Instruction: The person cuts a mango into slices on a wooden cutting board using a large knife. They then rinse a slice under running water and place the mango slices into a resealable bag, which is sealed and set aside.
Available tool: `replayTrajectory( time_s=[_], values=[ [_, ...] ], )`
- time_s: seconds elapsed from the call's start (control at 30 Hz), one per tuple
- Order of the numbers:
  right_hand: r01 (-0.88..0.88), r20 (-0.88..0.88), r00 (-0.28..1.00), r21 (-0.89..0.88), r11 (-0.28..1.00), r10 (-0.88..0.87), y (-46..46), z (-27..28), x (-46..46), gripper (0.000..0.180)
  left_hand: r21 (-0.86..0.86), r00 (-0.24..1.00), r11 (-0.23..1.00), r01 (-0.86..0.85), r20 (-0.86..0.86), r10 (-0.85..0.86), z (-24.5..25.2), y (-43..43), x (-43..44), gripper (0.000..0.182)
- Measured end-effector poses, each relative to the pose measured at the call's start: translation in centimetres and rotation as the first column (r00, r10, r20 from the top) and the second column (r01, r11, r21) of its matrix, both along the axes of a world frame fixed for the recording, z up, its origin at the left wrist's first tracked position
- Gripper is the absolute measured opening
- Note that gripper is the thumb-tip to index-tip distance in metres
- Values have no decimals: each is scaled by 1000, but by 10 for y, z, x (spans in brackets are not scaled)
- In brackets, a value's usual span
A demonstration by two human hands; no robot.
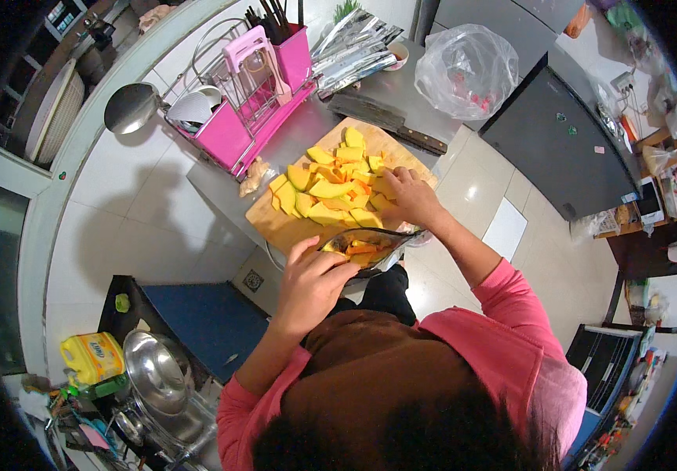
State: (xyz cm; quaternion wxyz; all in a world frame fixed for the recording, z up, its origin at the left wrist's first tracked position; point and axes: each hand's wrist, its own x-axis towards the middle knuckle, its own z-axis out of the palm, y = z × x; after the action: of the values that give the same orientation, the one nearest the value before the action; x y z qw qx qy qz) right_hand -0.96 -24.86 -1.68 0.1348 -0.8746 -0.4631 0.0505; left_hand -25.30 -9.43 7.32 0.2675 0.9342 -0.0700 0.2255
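Observation:
Many slices of yellow-orange pumpkin (331, 188) lie heaped on a wooden cutting board (274, 228). My right hand (412, 197) rests on slices at the heap's right side, fingers bent over them; whether it grips any is hidden. At the board's near edge an open-mouthed bag (374, 237) has pumpkin pieces inside. My left hand (317, 275) has its fingers on the bag's near left rim, the thumb side partly out of sight. A cleaver (368, 110) with a wooden handle lies beyond the board's far edge.
A pink dish rack (227, 132) stands behind the board at the left, with ginger (254, 176) beside it. Silvery packets (356, 50) and a clear plastic bag (467, 70) are at the far side. A metal basin (156, 371) sits lower left, near a yellow jug (92, 358).

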Motion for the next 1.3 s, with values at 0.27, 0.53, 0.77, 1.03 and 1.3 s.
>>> replayTrajectory(
  time_s=[0.27, 0.53, 0.77, 1.03, 1.3],
  values=[
    [19, -35, 999, -27, 999, -20, -1, -9, 19, 68, -4, 1000, 1000, -5, 1, 5, 0, 0, 1, 17],
    [-33, 68, 997, -108, 994, 41, 20, -2, 9, 50, 1, 1000, 1000, 5, -3, -5, 2, -1, 3, 16],
    [-169, 202, 960, -126, 978, 192, 21, -9, 14, 36, -3, 1000, 1000, -3, 0, 3, 3, -1, 0, 14],
    [-71, -439, 871, 329, 942, 219, -2, 96, 0, 41, -13, 999, 1000, -10, 43, 11, 0, 0, 4, 12],
    [-475, -395, 787, 100, 874, 473, -7, 132, -51, 32, 9, 999, 1000, 17, 38, -18, -2, 0, 2, 15]
  ],
)
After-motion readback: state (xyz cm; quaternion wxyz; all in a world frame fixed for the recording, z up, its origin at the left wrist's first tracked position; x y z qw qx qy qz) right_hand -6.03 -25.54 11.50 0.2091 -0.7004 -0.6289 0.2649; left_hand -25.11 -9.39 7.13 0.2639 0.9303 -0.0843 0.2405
